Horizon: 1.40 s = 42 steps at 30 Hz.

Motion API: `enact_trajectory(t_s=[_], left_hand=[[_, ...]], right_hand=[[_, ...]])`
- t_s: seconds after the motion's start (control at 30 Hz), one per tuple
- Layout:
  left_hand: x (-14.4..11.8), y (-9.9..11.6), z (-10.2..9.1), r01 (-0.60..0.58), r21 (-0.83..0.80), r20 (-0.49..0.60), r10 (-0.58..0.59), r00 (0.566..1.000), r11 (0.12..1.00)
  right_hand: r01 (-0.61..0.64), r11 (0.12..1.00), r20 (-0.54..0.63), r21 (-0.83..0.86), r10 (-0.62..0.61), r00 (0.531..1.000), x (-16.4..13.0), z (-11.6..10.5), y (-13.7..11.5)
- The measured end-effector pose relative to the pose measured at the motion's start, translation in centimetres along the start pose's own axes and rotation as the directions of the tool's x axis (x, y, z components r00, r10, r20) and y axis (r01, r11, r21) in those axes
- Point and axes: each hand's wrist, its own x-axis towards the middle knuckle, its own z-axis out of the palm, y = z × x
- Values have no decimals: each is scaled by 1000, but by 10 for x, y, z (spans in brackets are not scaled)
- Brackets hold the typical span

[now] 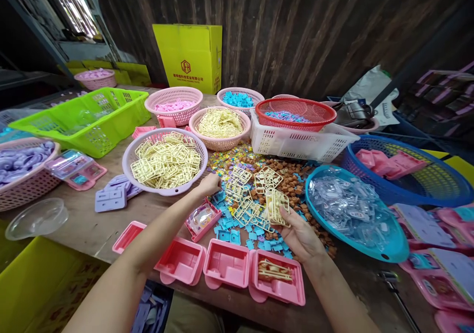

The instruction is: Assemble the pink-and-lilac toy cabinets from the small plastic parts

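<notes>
My right hand (301, 236) grips a small stack of cream plastic frames (277, 205) between thumb and fingers, above the loose parts. My left hand (210, 184) is curled closed by the right rim of a lilac basket (128, 157); anything inside it is hidden. Loose cream frames (246, 209) lie between the hands, over blue plastic pieces (225, 218) and brown pieces (294, 177). Along the near table edge stand open pink boxes (226, 261). The rightmost pink box (300, 288) has cream and brown parts inside. A pink case with a clear window (203, 218) lies below my left hand.
Baskets of small parts line the back, beside a green crate (111, 143) and a white crate (296, 144). On the right are a teal basin (398, 246) of clear pieces and a blue basket (444, 187). A yellow carton (188, 56) stands against the wall.
</notes>
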Motion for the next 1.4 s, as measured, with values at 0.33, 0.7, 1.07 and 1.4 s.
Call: enact_trajectory(t_s=[0.33, 0.7, 1.07, 1.4], left_hand=[[-11, -3, -4, 49, 61, -3, -49, 999, 997], [-5, 2, -3, -30, 26, -81, 32, 996, 999], [-10, 3, -7, 33, 17, -27, -32, 999, 999], [-27, 26, -18, -40, -163, -115, 21, 993, 986]], right_hand=[[-7, 1000, 10, 14, 7, 1000, 1, -7, 5], [21, 999, -8, 30, -21, 1000, -2, -6, 5], [6, 995, -17, 102, -4, 1000, -7, -7, 2], [-7, 989, 63, 146, -2, 998, -8, -10, 5]])
